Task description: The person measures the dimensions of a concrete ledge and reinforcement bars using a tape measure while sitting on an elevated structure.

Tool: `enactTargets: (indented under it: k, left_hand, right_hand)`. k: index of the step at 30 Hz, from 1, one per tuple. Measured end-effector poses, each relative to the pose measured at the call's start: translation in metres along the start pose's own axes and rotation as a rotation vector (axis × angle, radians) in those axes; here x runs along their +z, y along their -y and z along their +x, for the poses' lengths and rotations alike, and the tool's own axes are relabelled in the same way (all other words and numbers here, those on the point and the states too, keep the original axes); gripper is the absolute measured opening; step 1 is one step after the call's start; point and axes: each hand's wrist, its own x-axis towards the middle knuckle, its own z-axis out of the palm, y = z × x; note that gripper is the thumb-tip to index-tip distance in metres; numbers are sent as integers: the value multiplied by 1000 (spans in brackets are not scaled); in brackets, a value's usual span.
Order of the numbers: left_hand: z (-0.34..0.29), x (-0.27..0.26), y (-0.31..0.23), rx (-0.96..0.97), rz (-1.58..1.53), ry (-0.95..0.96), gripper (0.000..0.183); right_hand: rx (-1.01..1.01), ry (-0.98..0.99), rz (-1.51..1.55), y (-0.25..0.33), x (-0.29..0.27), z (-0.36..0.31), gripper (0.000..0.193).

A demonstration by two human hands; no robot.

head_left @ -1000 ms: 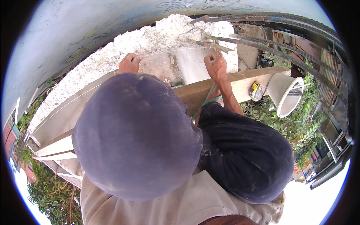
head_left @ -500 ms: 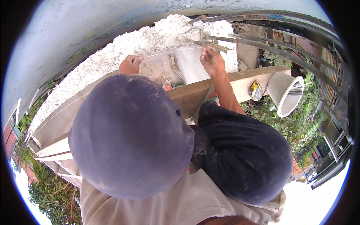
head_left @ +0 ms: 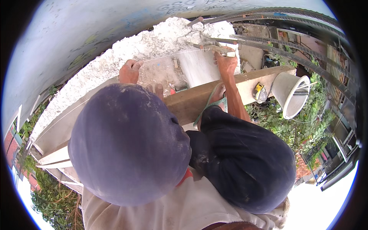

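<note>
A thin white string (head_left: 174,53) runs taut along the inner edge of the rough white concrete (head_left: 149,42). At its left part my left hand (head_left: 129,72) is closed, thumb and fingers pinched at the string. My right hand (head_left: 226,64) is closed around the lower side of a short greyish piece of wood (head_left: 224,50), beside the bar stubs where the string ends. Its fingertips are partly hidden.
I squat with a sandalled foot (head_left: 216,99) by a timber beam (head_left: 191,97). A yellow tape measure (head_left: 260,92) and a whitish bucket (head_left: 285,90) are at the beam's right part. Long steel bars (head_left: 291,53) jut out right. Ground shows far below.
My right hand has moved slightly right and down from the string's end to the piece of wood. My left hand has shifted a little left and down, still at the string.
</note>
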Motion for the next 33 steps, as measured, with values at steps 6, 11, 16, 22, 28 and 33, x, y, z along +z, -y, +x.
enactTargets:
  k: [6,11,16,22,28,33]
  left_hand:
    - [0,-1,8,78,46,-52,35]
    - [0,4,2,52,49,-29,36]
    - [0,6,2,66,57,-30,35]
    - [6,12,8,70,68,-21,35]
    - [-2,0,7,28,83,-13,38]
    - [8,18,8,70,55,-26,38]
  right_hand:
    - [-644,161,-293,-36,-16,36,38]
    - [-696,373,-515,-56,-18,68,47]
    - [-837,297,-488,-36,-32,62,23]
    - [-940,304,-540,-40,-27,68,23]
    - [-828,455,-356,-21,-12,58,32]
    - [-440,633,243,-72,-6,83,36]
